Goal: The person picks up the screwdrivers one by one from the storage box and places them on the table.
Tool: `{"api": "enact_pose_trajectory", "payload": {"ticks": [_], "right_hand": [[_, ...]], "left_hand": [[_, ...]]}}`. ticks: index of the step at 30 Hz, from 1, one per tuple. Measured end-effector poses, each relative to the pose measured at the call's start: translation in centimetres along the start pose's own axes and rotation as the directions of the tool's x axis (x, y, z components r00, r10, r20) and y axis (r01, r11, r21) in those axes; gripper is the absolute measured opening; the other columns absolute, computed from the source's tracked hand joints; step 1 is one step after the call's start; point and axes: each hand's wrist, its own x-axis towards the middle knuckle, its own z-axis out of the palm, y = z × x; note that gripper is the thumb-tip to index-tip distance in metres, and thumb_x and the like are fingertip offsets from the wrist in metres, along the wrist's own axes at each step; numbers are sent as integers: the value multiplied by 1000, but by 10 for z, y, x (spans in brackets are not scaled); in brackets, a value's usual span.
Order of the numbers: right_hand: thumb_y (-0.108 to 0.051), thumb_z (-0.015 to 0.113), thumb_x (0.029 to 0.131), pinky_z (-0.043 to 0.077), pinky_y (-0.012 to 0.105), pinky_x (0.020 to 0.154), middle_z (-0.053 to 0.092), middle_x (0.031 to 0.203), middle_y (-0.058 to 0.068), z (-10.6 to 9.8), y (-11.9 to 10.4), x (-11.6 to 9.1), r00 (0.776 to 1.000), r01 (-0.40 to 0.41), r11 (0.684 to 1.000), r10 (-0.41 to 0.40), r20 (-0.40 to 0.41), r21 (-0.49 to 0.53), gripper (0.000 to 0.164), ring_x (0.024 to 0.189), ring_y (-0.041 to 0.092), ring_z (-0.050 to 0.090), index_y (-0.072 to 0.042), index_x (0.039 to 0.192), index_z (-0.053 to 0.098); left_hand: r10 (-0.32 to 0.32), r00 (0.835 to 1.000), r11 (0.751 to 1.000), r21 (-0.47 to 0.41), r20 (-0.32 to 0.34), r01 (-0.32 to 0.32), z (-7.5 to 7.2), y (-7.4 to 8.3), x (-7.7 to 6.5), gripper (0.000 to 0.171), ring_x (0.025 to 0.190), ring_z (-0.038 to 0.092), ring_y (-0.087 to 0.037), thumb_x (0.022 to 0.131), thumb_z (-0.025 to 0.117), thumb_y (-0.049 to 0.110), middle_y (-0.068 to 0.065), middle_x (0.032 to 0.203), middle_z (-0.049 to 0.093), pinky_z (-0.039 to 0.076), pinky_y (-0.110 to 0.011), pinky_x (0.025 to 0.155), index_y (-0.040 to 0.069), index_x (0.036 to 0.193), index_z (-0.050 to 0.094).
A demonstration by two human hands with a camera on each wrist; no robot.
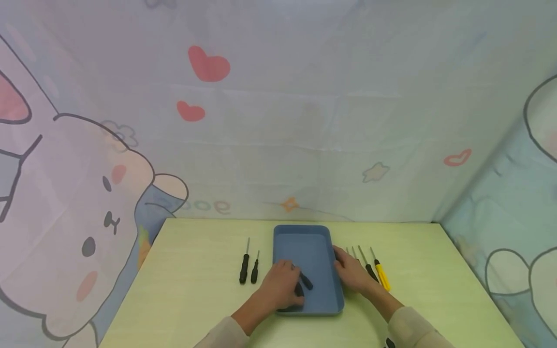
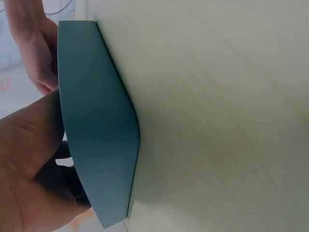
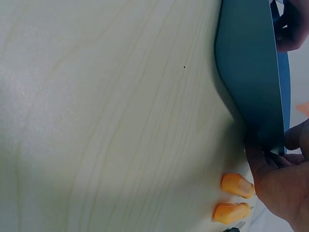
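A blue-grey tray (image 1: pixel 319 249) stands on the table between my hands. My left hand (image 1: pixel 280 285) reaches over its near left part, fingers curled about a black-handled screwdriver (image 1: pixel 299 290); its shaft is hidden. Beside these fingers another black handle (image 1: pixel 307 282) shows over the tray floor. In the left wrist view, dark shapes sit between thumb and fingers behind the tray wall (image 2: pixel 99 116). My right hand (image 1: pixel 352 271) grips the tray's right side, with the thumb (image 3: pixel 293 137) at the rim and fingers outside against the wall.
Left of the tray lie two black-handled screwdrivers (image 1: pixel 244 268). To the right are a yellow-handled screwdriver (image 1: pixel 382 274), a black-handled one (image 1: pixel 370 270) and more shafts partly behind my hand. Two orange-looking handles (image 3: pixel 231 212) show below the right hand. A patterned cloth (image 1: pixel 278 145) hangs behind the table.
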Motion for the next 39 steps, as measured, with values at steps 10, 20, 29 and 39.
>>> {"api": "enact_pose_trajectory", "payload": {"ticks": [10,20,29,39], "right_hand": [[-2,45,108,40,61,117,47,156,33,1,3,3,1000,3,1000,-3,0,11,52,145,47,45,11,158,37],[-2,45,109,40,61,118,48,156,32,-1,1,2,1000,-3,1000,3,1,4,52,145,47,46,10,158,37],[-2,46,109,41,61,117,47,156,32,-1,-2,0,1000,-4,1000,3,6,16,51,145,47,46,10,158,38],[-3,46,109,41,60,117,48,156,32,1,-1,1,1000,3,1000,-3,-1,22,52,145,46,46,10,158,37]], "left_hand": [[71,997,997,-15,-29,-71,-12,-9,0,60,98,58,-19,81,80,62,-3,101,63,55,-33,89,11,112,68],[112,993,986,-117,-34,-116,-24,-20,-1,58,101,56,-17,84,81,57,-1,108,61,53,-32,90,13,118,68],[124,990,978,-161,-64,-133,-26,-27,-1,57,108,57,-17,84,84,54,1,114,62,52,-33,98,14,122,70],[152,983,973,-159,-98,-167,-31,-35,-5,57,108,56,-17,86,84,52,2,114,60,52,-33,96,14,125,69]]}}
